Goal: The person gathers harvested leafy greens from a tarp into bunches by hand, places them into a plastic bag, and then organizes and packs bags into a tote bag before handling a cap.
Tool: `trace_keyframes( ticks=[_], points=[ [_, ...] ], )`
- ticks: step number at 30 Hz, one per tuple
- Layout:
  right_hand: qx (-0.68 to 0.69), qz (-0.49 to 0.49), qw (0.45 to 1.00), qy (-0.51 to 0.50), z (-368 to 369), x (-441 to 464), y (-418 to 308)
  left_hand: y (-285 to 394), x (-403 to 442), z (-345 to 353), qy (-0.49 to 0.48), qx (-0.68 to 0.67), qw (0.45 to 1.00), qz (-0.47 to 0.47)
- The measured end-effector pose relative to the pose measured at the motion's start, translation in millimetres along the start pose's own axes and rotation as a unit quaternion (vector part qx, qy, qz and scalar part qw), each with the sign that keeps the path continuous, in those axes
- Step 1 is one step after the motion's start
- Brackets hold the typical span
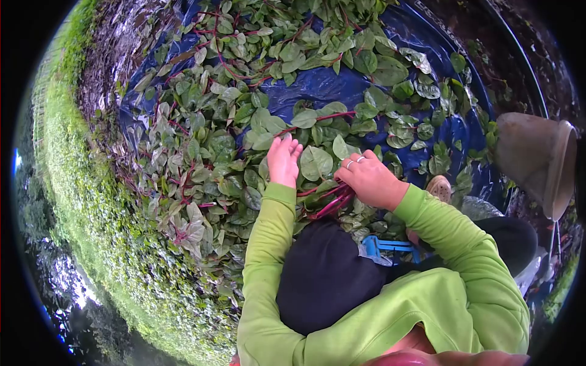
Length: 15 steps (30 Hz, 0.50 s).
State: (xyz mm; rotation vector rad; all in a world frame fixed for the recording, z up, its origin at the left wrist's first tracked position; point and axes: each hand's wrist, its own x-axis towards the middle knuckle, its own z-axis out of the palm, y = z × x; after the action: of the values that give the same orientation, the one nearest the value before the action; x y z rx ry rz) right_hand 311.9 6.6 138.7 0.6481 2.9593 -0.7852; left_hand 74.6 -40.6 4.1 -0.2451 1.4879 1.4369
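My right hand (369,180), with rings on its fingers, is closed around a bunch of purple-red stems (332,201) with broad green leaves, which look like Malabar spinach. The cut-looking stem ends point down toward my dark-clad knee. My left hand (284,160) is open, palm partly showing and fingers a little apart, just beside a red-stemmed leafy vine (314,124). Between both hands a broad green leaf (316,163) faces up. Part of the bunch is hidden behind my right fingers.
Leafy red-stemmed vines (201,131) lie heaped over a blue plastic sheet (311,91). A dull-coloured bucket (534,161) lies tipped at the right. Something blue, perhaps a stool (390,245), is near my legs. Grass (79,183) runs along the left.
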Motion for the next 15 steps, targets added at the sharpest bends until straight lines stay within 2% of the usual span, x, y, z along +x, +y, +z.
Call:
trace_keyframes(
  ticks=[1,2,3,4,8,11,14,15],
  points=[
    [0.004,0.000,1.000,-0.003,0.2,-1.4,0.3,-5.0,-10.1,6.3,0.030,0.033,0.997,0.058],
    [0.005,0.000,1.000,0.001,1.1,-1.6,1.4,-2.1,-12.2,14.3,-0.034,0.187,0.957,0.218],
    [0.008,-0.001,1.000,0.004,3.3,-1.9,1.2,5.5,-13.3,24.8,-0.093,0.332,0.864,0.366],
    [0.011,-0.003,1.000,0.009,4.2,-0.8,0.9,10.7,-8.8,34.1,-0.147,0.460,0.722,0.495],
    [0.016,0.020,0.999,-0.025,-0.1,6.8,0.3,7.9,21.1,69.3,-0.212,0.594,0.502,0.591],
    [0.013,0.019,0.999,-0.031,-0.7,5.3,4.4,0.3,49.6,69.4,-0.244,0.662,0.458,0.541],
    [-0.013,0.029,0.999,-0.027,-7.9,6.1,6.2,15.0,22.6,74.5,-0.245,0.628,0.579,0.458],
    [-0.022,0.045,0.999,-0.014,-10.3,8.0,7.2,19.1,9.2,71.8,-0.285,0.601,0.606,0.438]
  ],
)
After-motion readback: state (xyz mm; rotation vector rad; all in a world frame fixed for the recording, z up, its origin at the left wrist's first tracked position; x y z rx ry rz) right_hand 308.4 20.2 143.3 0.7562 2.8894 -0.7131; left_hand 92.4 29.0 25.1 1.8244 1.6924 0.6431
